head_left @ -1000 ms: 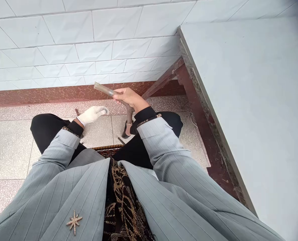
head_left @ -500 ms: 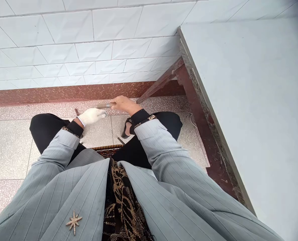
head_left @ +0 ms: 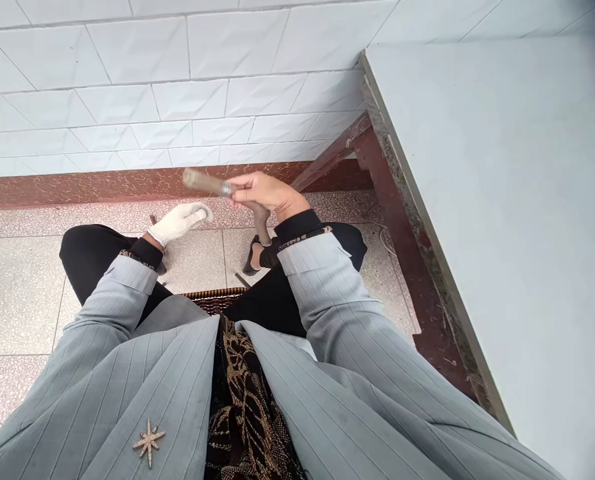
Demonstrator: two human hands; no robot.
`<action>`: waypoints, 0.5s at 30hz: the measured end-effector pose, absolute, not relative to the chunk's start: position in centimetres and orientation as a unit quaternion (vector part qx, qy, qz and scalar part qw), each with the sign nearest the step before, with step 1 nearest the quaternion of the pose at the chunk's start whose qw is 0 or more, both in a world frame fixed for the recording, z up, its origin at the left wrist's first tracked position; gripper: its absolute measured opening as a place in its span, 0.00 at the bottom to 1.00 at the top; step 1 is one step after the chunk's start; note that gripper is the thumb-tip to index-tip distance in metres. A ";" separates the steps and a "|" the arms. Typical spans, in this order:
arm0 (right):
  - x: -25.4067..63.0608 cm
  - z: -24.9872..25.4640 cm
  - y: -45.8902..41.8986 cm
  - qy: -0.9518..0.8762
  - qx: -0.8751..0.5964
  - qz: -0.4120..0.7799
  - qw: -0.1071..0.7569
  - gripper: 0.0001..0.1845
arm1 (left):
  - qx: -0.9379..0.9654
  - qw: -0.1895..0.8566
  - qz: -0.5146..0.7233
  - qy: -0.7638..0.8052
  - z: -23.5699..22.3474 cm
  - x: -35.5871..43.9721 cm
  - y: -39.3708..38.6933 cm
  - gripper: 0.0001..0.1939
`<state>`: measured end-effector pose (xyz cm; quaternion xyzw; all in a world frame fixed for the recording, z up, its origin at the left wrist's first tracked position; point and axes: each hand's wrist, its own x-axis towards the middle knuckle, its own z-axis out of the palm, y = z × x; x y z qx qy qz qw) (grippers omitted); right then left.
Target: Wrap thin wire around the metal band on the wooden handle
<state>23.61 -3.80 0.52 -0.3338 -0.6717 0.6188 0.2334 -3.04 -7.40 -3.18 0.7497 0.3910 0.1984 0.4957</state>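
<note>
My right hand [head_left: 270, 192] is bare and closed around a wooden-handled tool [head_left: 203, 182] near the metal ring on its handle. The handle, blurred by motion, points left. A brown, curved, blade-like part shows below the hand, near my shoe; its exact kind is unclear. My left hand [head_left: 177, 223] wears a white knitted glove. It is closed, thumb pressed toward the fingers, with a pale edge at the fingertips that I cannot make out. The left hand sits below the handle, apart from it.
A pale-topped table [head_left: 497, 200] with a dark red frame stands at my right. Ahead rises a white tiled wall [head_left: 137, 60]. Between my knees shows the edge of a woven wicker seat [head_left: 212, 297]. A thin dark stick [head_left: 242, 280] lies on the floor near my shoe [head_left: 252, 257].
My right hand has moved up and right with the tool, and the handle has swung up, away from the glove. The gloved left hand has shifted slightly up.
</note>
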 end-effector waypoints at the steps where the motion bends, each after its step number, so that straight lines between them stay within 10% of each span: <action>1: 23.7 0.4 -3.7 -0.640 -0.362 0.614 0.286 0.19 | 0.749 0.497 0.199 0.390 -3.1 -3.0 -7.5 0.23; 6: 22.9 -1.5 -3.0 -0.559 -0.495 0.573 0.339 0.16 | 0.803 0.436 0.156 0.375 -3.1 -2.5 -7.8 0.21; 15: 21.6 -2.0 -3.1 -0.727 -0.587 0.324 0.148 0.14 | 0.854 0.355 0.066 0.374 -3.2 -2.1 -7.7 0.21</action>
